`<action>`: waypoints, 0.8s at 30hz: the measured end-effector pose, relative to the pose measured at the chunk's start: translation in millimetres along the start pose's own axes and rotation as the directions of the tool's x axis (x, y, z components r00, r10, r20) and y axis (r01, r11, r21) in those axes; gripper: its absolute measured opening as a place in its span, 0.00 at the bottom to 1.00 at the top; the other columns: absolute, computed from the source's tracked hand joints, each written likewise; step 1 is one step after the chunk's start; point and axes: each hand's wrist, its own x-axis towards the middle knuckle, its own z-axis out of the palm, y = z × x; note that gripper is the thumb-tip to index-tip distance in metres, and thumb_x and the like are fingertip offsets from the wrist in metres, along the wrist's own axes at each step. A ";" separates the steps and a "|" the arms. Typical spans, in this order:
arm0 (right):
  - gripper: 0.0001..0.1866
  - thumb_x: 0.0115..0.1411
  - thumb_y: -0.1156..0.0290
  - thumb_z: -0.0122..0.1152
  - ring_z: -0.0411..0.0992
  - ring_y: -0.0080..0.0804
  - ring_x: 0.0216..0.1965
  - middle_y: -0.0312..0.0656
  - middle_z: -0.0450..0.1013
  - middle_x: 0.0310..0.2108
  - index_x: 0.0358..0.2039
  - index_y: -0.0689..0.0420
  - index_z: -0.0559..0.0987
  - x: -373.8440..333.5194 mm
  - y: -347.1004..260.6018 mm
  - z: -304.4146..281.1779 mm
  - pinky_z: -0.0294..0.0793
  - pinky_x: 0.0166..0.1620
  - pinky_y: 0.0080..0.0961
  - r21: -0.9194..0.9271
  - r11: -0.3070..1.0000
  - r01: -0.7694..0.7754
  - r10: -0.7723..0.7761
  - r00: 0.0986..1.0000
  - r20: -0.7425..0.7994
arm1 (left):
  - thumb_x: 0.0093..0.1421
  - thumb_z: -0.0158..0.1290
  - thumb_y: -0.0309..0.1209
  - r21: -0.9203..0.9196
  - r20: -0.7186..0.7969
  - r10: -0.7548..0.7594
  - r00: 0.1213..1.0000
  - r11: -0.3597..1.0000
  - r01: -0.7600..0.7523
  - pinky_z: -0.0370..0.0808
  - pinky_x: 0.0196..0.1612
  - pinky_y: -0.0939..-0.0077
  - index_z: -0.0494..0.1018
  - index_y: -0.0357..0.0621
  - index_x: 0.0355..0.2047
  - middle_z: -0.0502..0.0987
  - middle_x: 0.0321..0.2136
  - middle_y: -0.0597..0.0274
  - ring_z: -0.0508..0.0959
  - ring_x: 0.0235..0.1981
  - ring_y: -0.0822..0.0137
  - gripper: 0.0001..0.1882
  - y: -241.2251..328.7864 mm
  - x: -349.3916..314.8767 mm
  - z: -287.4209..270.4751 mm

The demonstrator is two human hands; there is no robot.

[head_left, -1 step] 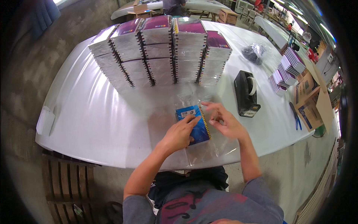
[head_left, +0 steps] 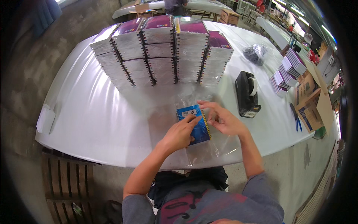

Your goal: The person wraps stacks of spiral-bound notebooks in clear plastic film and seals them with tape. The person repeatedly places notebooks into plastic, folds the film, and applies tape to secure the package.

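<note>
A small blue spiral notebook [head_left: 194, 125] with a white label lies on the white table [head_left: 93, 112], inside a clear plastic bag [head_left: 203, 149]. My left hand [head_left: 179, 134] rests on the notebook's cover and holds it down, fingertips near the label. My right hand [head_left: 223, 119] sits just to the right, at the spiral edge, with its fingers spread and pinching the bag's film. Behind both hands stand several tall stacks of purple-covered spiral notebooks [head_left: 164, 52] in a row.
A black tape dispenser [head_left: 247, 93] stands right of my right hand. Farther right are a dark bundle in plastic [head_left: 255, 53], smaller notebook stacks [head_left: 285, 72], cardboard boxes [head_left: 307, 100] and a blue tool [head_left: 296, 119]. A wooden pallet [head_left: 67, 179] lies below the table's left edge.
</note>
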 end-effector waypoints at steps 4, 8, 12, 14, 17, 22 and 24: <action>0.33 0.46 0.85 0.58 0.70 0.46 0.44 0.45 0.66 0.52 0.55 0.54 0.64 39.2 -3.7 -9.1 0.70 0.47 0.34 -0.387 0.891 0.238 -0.073 0.916 0.395 | 0.44 0.61 0.23 0.030 0.023 -0.012 1.000 0.999 0.011 0.66 0.55 0.62 0.61 0.46 0.58 0.64 0.55 0.52 0.67 0.54 0.49 0.39 -5.6 9.3 2.0; 0.29 0.46 0.82 0.61 0.71 0.44 0.42 0.46 0.67 0.48 0.51 0.52 0.72 54.9 8.8 -10.7 0.71 0.44 0.33 -0.521 0.815 0.253 0.007 0.895 0.446 | 0.42 0.63 0.27 -0.015 -0.135 -0.019 0.991 1.000 0.017 0.65 0.55 0.61 0.62 0.45 0.57 0.65 0.54 0.52 0.67 0.54 0.51 0.39 -0.9 1.1 3.8; 0.12 0.42 0.80 0.67 0.71 0.38 0.38 0.43 0.70 0.37 0.31 0.57 0.81 57.7 26.4 -19.3 0.71 0.39 0.30 -0.288 0.939 0.189 -0.051 0.903 0.427 | 0.45 0.64 0.41 0.014 -0.280 -0.230 0.932 0.970 0.243 0.56 0.60 0.46 0.60 0.50 0.60 0.60 0.61 0.61 0.59 0.62 0.54 0.43 -11.2 -15.5 8.5; 0.07 0.39 0.80 0.69 0.71 0.34 0.36 0.40 0.69 0.32 0.22 0.59 0.81 52.2 36.4 -13.9 0.70 0.37 0.28 -0.177 0.969 0.174 -0.106 0.935 0.339 | 0.46 0.62 0.50 -0.035 -0.199 -0.259 0.945 0.966 0.257 0.48 0.62 0.36 0.58 0.54 0.62 0.55 0.64 0.69 0.54 0.65 0.55 0.45 -25.4 -17.1 19.2; 0.08 0.38 0.80 0.71 0.70 0.29 0.34 0.38 0.69 0.29 0.22 0.58 0.82 50.7 50.4 -8.6 0.69 0.35 0.24 -0.022 0.983 0.182 -0.171 0.954 0.248 | 0.48 0.57 0.58 -0.024 -0.121 -0.257 0.959 0.967 0.256 0.42 0.60 0.29 0.52 0.62 0.65 0.48 0.67 0.76 0.48 0.67 0.51 0.47 -29.2 -10.4 20.3; 0.09 0.38 0.80 0.72 0.69 0.26 0.33 0.35 0.68 0.27 0.23 0.56 0.83 46.9 56.5 -6.6 0.68 0.34 0.22 0.072 0.989 0.128 -0.140 0.970 0.199 | 0.43 0.58 0.64 -0.039 -0.062 -0.255 0.965 0.967 0.253 0.40 0.57 0.22 0.53 0.70 0.64 0.44 0.68 0.76 0.46 0.65 0.39 0.49 -26.7 3.5 25.9; 0.10 0.38 0.80 0.72 0.69 0.26 0.32 0.35 0.67 0.27 0.24 0.56 0.83 47.1 58.1 -5.5 0.69 0.34 0.23 0.088 0.989 0.119 -0.134 0.973 0.188 | 0.41 0.58 0.65 -0.037 -0.048 -0.270 0.962 0.962 0.269 0.40 0.56 0.20 0.53 0.71 0.64 0.43 0.68 0.76 0.45 0.65 0.35 0.50 -23.6 8.4 27.3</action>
